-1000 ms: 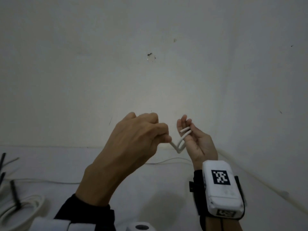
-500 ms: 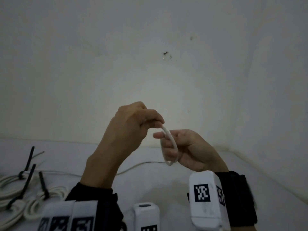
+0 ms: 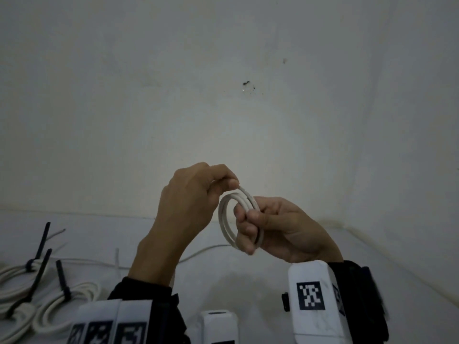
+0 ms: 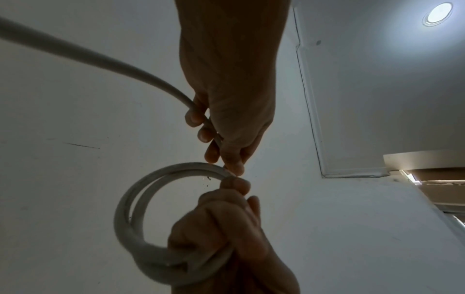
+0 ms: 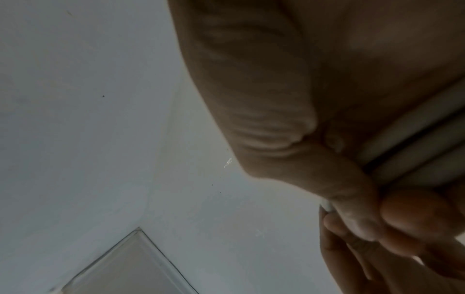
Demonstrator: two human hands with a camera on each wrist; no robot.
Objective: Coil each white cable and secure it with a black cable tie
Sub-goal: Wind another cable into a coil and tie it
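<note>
Above the white table my right hand grips a small coil of white cable, two loops standing upright. My left hand pinches the cable's running strand at the coil's top, just left of the right thumb. In the left wrist view the strand comes in from the upper left, passes through the curled fingers of my left hand and joins the coil, which my right hand holds. The right wrist view shows my palm pressed against cable strands. The loose tail trails on the table.
Several coiled white cables bound with black cable ties lie at the table's near left. More loose white cable runs across the table behind them. A plain wall rises behind, and the table's right edge runs along the wall.
The cable between my hands has gone from a small bend to one loop and now two loops. My right hand has closed around the coil. The head view has tilted down.
</note>
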